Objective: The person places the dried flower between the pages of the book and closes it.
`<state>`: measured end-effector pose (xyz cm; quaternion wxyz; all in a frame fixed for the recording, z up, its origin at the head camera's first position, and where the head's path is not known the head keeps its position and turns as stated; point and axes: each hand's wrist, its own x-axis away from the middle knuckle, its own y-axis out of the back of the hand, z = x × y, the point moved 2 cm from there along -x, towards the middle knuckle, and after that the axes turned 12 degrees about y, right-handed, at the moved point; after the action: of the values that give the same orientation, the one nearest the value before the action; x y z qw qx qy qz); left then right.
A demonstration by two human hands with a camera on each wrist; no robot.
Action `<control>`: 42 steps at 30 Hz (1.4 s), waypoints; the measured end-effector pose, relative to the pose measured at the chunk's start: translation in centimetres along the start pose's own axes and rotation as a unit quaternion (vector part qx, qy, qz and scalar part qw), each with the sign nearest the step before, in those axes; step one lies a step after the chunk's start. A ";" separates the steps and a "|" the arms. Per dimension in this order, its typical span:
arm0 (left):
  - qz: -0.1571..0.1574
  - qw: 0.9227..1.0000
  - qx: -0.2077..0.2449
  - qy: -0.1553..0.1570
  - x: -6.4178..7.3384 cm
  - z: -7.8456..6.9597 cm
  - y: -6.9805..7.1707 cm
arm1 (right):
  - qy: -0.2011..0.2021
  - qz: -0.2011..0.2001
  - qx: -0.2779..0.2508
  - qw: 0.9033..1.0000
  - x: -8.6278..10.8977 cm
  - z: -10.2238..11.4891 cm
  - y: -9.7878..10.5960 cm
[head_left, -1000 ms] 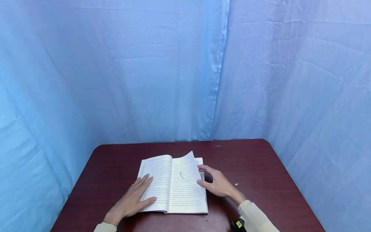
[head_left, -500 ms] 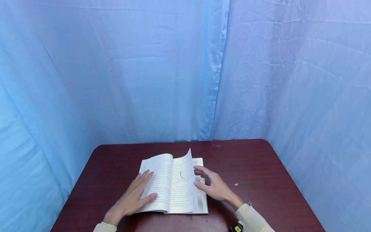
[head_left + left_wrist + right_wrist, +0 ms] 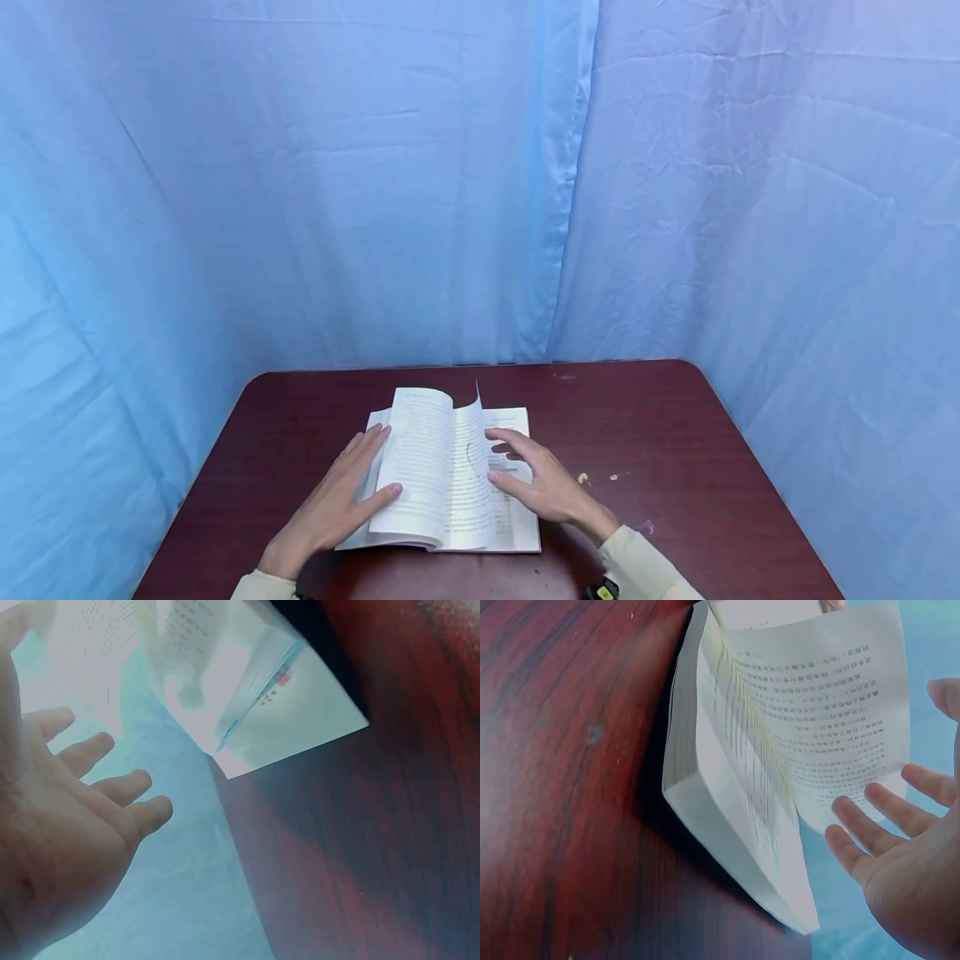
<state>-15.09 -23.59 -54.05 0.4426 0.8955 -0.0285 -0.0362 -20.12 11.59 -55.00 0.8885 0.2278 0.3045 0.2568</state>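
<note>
An open book [image 3: 513, 529] lies on the dark red table. Left of its spine, a curved block of leaves [image 3: 416, 467] stands raised above the pages beneath. A single leaf [image 3: 468, 492] with a curved dark mark rises near upright on the right side. My left hand [image 3: 337, 500], fingers extended and thumb apart, is at the outer edge of the raised left leaves. My right hand [image 3: 547, 487] is by the lifted right leaf, thumb and fingers spread. In the right wrist view its extended fingertips [image 3: 847, 810] are at that leaf; whether all touch is unclear.
The table [image 3: 645, 425] has rounded far corners, and blue curtains [image 3: 420, 208] surround it. Small pale scraps [image 3: 582, 478] and a purplish speck [image 3: 647, 527] lie right of the book. A black device with a yellow mark [image 3: 603, 592] is at the right wrist.
The right leaf has swung up and leftward, with the right hand moving left beside it. The left leaves have lifted toward the spine, uncovering pages beneath; the left hand has shifted slightly.
</note>
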 end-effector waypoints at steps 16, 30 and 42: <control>-0.005 1.000 0.010 0.004 0.2 -0.6 1.6 | 0.035 0.035 -0.005 0.999 -1.4 1.6 -2.0; -0.020 1.000 0.013 0.003 0.3 -0.9 3.3 | 0.013 0.091 0.030 0.995 -2.1 2.4 -4.4; -0.023 1.000 0.011 -0.004 0.2 -0.9 3.4 | 0.019 0.151 0.071 0.986 -1.5 2.7 -6.7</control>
<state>-14.87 -24.97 -50.78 0.4316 0.9006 -0.0106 -0.0498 -17.22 4.93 -56.20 0.8151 0.3286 0.3014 0.3697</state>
